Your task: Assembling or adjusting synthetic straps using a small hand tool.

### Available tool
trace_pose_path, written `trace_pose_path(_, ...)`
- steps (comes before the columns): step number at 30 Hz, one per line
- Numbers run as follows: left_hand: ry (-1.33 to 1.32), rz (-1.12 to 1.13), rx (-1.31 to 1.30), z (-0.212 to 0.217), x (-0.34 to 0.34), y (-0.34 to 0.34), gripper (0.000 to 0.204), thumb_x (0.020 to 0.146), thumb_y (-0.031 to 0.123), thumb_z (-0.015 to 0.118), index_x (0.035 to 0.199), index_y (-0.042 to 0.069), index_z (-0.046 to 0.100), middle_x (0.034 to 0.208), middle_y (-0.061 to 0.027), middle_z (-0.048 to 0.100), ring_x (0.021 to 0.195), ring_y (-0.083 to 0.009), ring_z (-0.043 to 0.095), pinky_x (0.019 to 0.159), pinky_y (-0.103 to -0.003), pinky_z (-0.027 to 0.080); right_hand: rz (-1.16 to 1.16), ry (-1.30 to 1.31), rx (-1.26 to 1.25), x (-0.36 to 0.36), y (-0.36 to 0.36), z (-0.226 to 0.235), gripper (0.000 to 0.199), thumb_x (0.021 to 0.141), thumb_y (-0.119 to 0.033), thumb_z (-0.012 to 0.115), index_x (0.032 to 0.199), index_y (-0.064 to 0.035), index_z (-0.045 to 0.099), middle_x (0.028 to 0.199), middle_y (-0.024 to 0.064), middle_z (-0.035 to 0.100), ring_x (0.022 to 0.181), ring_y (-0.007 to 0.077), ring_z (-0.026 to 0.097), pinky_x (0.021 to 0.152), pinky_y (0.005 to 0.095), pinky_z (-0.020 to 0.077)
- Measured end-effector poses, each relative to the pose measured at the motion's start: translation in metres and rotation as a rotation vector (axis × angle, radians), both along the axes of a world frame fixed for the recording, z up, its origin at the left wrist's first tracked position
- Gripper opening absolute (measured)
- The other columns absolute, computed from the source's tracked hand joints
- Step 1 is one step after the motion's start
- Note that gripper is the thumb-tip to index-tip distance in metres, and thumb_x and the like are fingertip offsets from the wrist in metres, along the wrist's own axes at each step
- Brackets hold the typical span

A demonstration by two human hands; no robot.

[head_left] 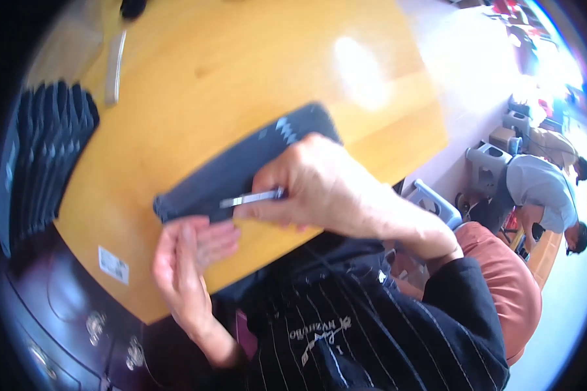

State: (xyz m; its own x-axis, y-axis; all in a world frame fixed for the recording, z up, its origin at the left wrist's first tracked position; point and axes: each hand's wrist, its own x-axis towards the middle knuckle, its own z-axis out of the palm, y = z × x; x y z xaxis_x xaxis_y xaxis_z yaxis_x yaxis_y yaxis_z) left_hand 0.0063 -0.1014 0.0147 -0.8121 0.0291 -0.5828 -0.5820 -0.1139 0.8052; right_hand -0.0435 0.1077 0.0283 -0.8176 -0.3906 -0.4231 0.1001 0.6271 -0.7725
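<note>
A folded dark blue-grey cloth piece (222,159), long and narrow, lies slantwise on the yellow wooden table (254,58). Pale zigzag marks show near its far right end. My right hand (313,182) is closed over the cloth's near edge, gripping a slim silver metal tool (251,197) whose blade-like tip points left; whether it is snips or tweezers I cannot tell. Beside the cloth's lower left corner is my left hand (186,257), palm turned up and fingers stretched out, holding nothing. Its fingertips are close to the cloth's edge; contact is unclear.
A stack of folded dark cloth pieces (45,150) stands at the table's left. Beyond it lie a metal ruler-like strip (115,68) and a black object (132,8). A white label (113,265) is stuck near the table's corner. To the right are stools (437,202) and other people (541,182).
</note>
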Motion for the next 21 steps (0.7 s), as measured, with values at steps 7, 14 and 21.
trace_pose_path(7,-0.108,0.023,0.038,0.003,0.001,-0.01,0.026,0.099,0.024,0.049,0.099,-0.002,0.054,0.089,-0.0207,0.068,0.08,-0.0265,0.07,0.07,-0.033,0.059,-0.025,-0.284,-0.012,-0.011,0.037,0.008,0.029,0.085,-0.028,0.07,0.071,-0.0033,0.069,0.057,0.0021,0.063,0.055,0.0115,0.064,0.052,0.0255,0.0492)
trace_pose_path(14,-0.124,0.013,0.144,0.001,-0.004,-0.017,0.025,0.1,0.018,0.043,0.099,-0.005,0.053,0.095,-0.0258,0.067,0.086,-0.0312,0.069,0.074,-0.038,0.059,0.044,-0.351,0.072,-0.026,0.057,0.021,0.026,0.084,-0.031,0.071,0.079,-0.0055,0.073,0.058,0.002,0.064,0.051,0.0084,0.062,0.046,0.022,0.0477)
trace_pose_path(21,-0.075,0.014,0.128,0.002,-0.003,-0.013,0.025,0.1,0.019,0.046,0.099,-0.004,0.054,0.095,-0.0243,0.067,0.085,-0.0301,0.07,0.073,-0.037,0.06,-0.239,0.734,0.361,-0.114,0.097,-0.008,0.024,0.086,-0.028,0.066,0.098,-0.0072,0.069,0.095,0.0066,0.063,0.085,0.0204,0.064,0.071,0.0301,0.0497)
